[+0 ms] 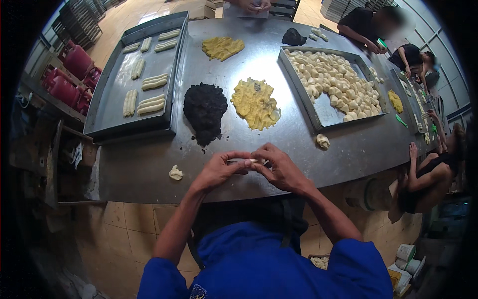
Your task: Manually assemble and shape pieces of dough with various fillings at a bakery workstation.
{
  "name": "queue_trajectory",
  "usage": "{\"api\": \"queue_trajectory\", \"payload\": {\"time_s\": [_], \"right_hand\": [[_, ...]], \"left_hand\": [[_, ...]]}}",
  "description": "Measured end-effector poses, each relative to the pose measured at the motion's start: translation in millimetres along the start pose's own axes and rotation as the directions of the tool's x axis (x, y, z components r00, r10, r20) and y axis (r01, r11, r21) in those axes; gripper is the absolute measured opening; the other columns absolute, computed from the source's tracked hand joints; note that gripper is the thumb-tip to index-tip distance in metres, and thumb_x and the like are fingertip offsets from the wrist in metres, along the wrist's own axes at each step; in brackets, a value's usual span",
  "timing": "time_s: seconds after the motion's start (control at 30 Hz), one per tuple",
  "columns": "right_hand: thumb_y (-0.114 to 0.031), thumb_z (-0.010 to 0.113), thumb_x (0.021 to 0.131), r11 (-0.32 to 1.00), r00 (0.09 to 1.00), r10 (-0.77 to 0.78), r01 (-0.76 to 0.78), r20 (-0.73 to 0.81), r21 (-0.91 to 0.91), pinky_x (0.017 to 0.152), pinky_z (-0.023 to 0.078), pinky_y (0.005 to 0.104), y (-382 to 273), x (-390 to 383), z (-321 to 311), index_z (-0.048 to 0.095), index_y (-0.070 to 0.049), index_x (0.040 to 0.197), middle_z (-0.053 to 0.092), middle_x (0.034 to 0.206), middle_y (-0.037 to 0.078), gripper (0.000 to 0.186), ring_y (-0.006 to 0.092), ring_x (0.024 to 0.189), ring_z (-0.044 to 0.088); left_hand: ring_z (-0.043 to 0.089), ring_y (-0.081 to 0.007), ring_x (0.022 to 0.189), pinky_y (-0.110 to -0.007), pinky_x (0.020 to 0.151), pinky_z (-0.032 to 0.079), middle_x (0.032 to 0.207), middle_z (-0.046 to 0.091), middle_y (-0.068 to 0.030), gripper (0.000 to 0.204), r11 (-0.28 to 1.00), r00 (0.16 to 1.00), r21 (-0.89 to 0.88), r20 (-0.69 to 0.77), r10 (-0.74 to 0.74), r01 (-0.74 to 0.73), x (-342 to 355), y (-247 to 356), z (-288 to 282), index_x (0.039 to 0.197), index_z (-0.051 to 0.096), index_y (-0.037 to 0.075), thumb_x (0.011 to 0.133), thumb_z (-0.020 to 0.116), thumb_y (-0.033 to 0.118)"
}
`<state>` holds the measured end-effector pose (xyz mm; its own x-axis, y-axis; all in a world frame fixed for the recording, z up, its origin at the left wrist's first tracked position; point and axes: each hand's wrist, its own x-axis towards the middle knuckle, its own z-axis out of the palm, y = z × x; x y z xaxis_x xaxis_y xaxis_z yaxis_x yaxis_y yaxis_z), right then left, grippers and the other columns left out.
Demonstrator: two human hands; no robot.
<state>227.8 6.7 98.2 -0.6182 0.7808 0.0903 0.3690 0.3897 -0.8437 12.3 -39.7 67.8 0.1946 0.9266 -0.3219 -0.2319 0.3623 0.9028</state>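
Observation:
At the near edge of the steel table, my left hand and my right hand meet with thumbs and fingertips pinched together. Between them shows a small pale piece of dough, mostly covered by the fingers. Just beyond the hands lie a dark, crumbly mound of filling and a yellow mound of filling. A small dough lump rests left of my left hand. Another dough lump sits to the right, below the tray of dough pieces.
On the left stands a deep metal tray with several long dough strips. More yellow filling and a dark lump lie farther back. Other people work along the far and right sides. Red gas cylinders stand at left.

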Motion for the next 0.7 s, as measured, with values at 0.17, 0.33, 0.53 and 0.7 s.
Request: {"api": "queue_trajectory", "payload": {"time_s": [0.17, 0.33, 0.53, 0.7], "right_hand": [[-0.026, 0.076, 0.089, 0.922, 0.886, 0.353, -0.383, 0.302, 0.047, 0.069, 0.053, 0.0385, 42, 4, -7, 0.069, 0.001, 0.106, 0.070, 0.082, 0.015, 0.032, 0.0247, 0.076, 0.069], [-0.051, 0.085, 0.075, 0.806, 0.882, 0.462, -0.376, 0.090, -0.457, 0.075, 0.051, 0.0448, 72, 18, -5, 0.064, -0.003, 0.104, 0.070, 0.087, 0.015, 0.060, 0.0343, 0.084, 0.069], [-0.055, 0.088, 0.071, 0.798, 0.864, 0.503, -0.456, 0.017, -0.393, 0.076, 0.050, 0.0439, 87, 3, -30, 0.065, -0.009, 0.102, 0.070, 0.090, 0.015, 0.060, 0.0350, 0.088, 0.068], [-0.057, 0.087, 0.070, 0.808, 0.873, 0.486, -0.429, 0.045, -0.403, 0.073, 0.050, 0.0428, 83, 15, -14, 0.066, -0.009, 0.099, 0.069, 0.087, 0.012, 0.060, 0.0306, 0.084, 0.067]], "left_hand": [[0.072, -0.0159, 0.085, -0.032, 0.078, 0.056, 0.089, 0.077, -0.0144, 0.033, 0.748, 0.990, 0.660, 0.042, -0.131, 0.071, 20, 12, 0, 0.106, 0.076, -0.001, 0.092, 0.077, 0.029], [0.069, -0.0332, 0.091, -0.045, 0.079, 0.051, 0.095, 0.070, -0.0152, 0.039, 0.355, 0.995, 0.934, -0.072, 0.069, 0.043, 39, -16, -9, 0.089, 0.073, 0.005, 0.080, 0.084, 0.041], [0.067, -0.0291, 0.082, -0.043, 0.071, 0.049, 0.086, 0.068, -0.0119, 0.042, 0.406, 0.993, 0.911, -0.105, 0.061, 0.071, 38, -22, -17, 0.086, 0.068, 0.006, 0.078, 0.086, 0.044], [0.062, -0.0234, 0.070, -0.040, 0.065, 0.047, 0.075, 0.065, -0.0078, 0.041, 0.404, 0.994, 0.914, -0.076, 0.082, 0.036, 42, -22, -16, 0.089, 0.069, 0.008, 0.077, 0.086, 0.044]]}}
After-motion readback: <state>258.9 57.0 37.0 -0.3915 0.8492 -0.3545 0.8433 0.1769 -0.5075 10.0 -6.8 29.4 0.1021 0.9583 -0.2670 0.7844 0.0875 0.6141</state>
